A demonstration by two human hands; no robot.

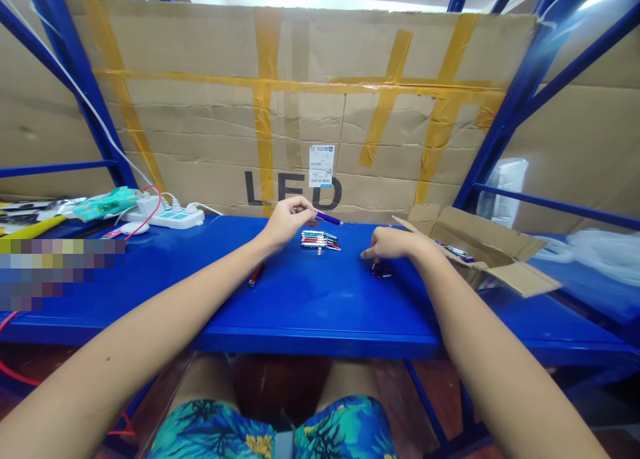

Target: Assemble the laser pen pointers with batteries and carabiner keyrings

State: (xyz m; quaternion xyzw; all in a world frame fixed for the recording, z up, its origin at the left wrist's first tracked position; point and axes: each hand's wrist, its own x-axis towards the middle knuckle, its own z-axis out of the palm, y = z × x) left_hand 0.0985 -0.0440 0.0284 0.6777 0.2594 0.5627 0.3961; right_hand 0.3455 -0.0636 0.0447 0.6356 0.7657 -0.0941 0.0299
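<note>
My left hand [289, 220] pinches a slim purple pen-like tube [329, 218] by one end, holding it above the back of the blue table. Just below it lies a neat row of several shiny coloured metal tubes [320, 240] with clip-like ends. My right hand [390, 244] is closed with its fingertips pointing down at a small dark pile of red and black clip-like pieces [382, 272]. What its fingers grip, if anything, is too small to make out. Near my left forearm lies a dark red tube [257, 274].
An open cardboard box [487, 242] with more tubes inside stands to the right. A white power strip [170, 216] with cables sits at the back left, beside bags and packets [107, 202]. A large cardboard sheet [210, 126] stands behind the blue table [320, 312].
</note>
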